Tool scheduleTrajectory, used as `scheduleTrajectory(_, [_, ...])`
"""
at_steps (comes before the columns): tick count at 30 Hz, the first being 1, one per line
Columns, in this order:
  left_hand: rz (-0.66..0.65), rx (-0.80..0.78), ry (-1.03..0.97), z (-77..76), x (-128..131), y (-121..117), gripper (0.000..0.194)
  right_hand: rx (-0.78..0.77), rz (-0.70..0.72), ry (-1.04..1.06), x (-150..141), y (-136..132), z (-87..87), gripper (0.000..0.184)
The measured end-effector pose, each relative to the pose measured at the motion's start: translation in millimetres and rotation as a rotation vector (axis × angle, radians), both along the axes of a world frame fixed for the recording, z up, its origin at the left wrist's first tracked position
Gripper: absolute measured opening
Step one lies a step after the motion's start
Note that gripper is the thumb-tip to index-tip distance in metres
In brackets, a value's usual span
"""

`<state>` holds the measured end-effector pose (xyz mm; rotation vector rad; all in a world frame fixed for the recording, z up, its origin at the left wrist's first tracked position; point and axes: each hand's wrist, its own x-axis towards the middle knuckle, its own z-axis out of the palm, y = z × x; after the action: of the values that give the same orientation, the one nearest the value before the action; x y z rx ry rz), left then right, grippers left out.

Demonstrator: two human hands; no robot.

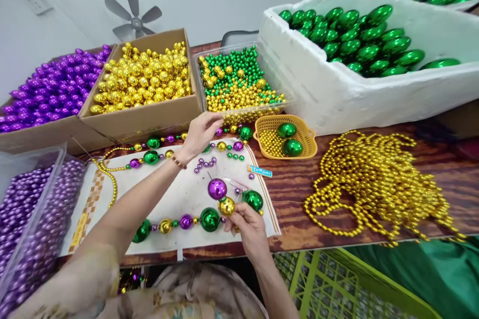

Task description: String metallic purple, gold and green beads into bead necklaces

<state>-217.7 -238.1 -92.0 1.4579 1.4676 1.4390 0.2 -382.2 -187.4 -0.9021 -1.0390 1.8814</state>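
Observation:
My right hand (249, 224) pinches a shiny gold bead (226, 206). A larger purple bead (217, 189) sits just beyond it, with a thin needle tip sticking out past the purple one. From this hand a strand of green, gold and purple beads (186, 222) runs left across the white mat (168, 204). A big green bead (252, 200) lies behind my fingers. My left hand (202, 134) hovers by the front wall of the clear bin (245, 109) of small green and gold beads. Its fingers are drawn together; anything between them is hidden.
Behind stand boxes of purple beads (56, 87) and gold beads (144, 77). A foam box (318, 94) of green beads is at right. An orange basket (312, 142) and a heap of gold bead strings (385, 184) lie right; a purple-bead bin (37, 219) stands left.

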Motion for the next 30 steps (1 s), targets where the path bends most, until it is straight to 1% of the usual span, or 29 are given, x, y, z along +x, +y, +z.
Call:
scheduleTrajectory(1, [0.02,0.043,0.17,5.5,-0.7,27.3,0.01,-0.004,-0.002,0.012,0.6,0.2,-0.8,0.036])
scheduleTrajectory(2, [0.018,0.035,0.355,10.0,-1.2,54.2,0.013,-0.01,-0.002,0.02,1.2,0.2,-1.4,0.036])
scheduleTrajectory(4, [-0.034,-0.092,0.759,14.3,-1.5,102.9,0.024,-0.016,-0.007,0.022,2.7,0.0,-2.0,0.037])
scheduleTrajectory(5, [-0.075,-0.165,0.899,13.9,-1.6,123.1,0.028,-0.018,-0.012,0.019,3.9,0.0,-2.1,0.038])
scheduleTrajectory(7, [-0.134,-0.254,1.029,8.6,-1.6,152.7,0.03,-0.024,-0.024,0.011,7.2,0.3,-2.1,0.038])
scheduleTrajectory(8, [-0.153,-0.273,1.045,4.5,-1.7,162.3,0.03,-0.029,-0.034,0.009,9.2,0.6,-2.2,0.039])
scheduleTrajectory(10, [-0.173,-0.288,1.056,-3.9,-2.7,172.8,0.029,-0.04,-0.045,0.006,13.0,1.7,-2.2,0.039])
scheduleTrajectory(13, [-0.176,-0.29,1.064,-12.5,-7.0,176.3,0.025,-0.058,-0.059,0.004,15.4,2.9,-2.1,0.039])
scheduleTrajectory(16, [-0.139,-0.267,1.03,-11.9,-12.7,175.1,0.02,-0.078,-0.068,0.024,12.5,2.4,-1.6,0.04])
scheduleTrajectory(18, [-0.088,-0.228,1.001,-6.0,-15.1,170.6,0.018,-0.089,-0.07,0.039,9.3,1.3,-0.9,0.04])
scheduleTrajectory(19, [-0.057,-0.189,0.946,-1.7,-15.4,165.8,0.017,-0.088,-0.07,0.043,7.9,0.7,-0.5,0.039])
scheduleTrajectory(20, [-0.037,-0.145,0.849,3.1,-14.9,158.4,0.016,-0.082,-0.072,0.045,6.9,0.2,0.0,0.039])
scheduleTrajectory(22, [-0.058,-0.082,0.522,12.9,-12.2,134.6,0.012,-0.057,-0.086,0.046,6.5,-0.2,1.1,0.038])
scheduleTrajectory(24, [-0.153,-0.102,0.098,19.9,-7.5,98.4,0.008,-0.032,-0.115,0.037,8.1,0.0,2.5,0.036])
scheduleTrajectory(27, [-0.274,-0.247,-0.448,20.9,0.7,31.0,0.011,0.005,-0.179,0.008,12.6,1.4,6.0,0.033])
scheduleTrajectory(28, [-0.291,-0.286,-0.588,19.0,3.2,8.8,0.014,0.023,-0.195,-0.005,14.2,1.8,7.7,0.032])
scheduleTrajectory(30, [-0.289,-0.334,-0.792,13.6,7.4,-30.1,0.019,0.064,-0.214,-0.028,17.0,2.3,11.6,0.029])
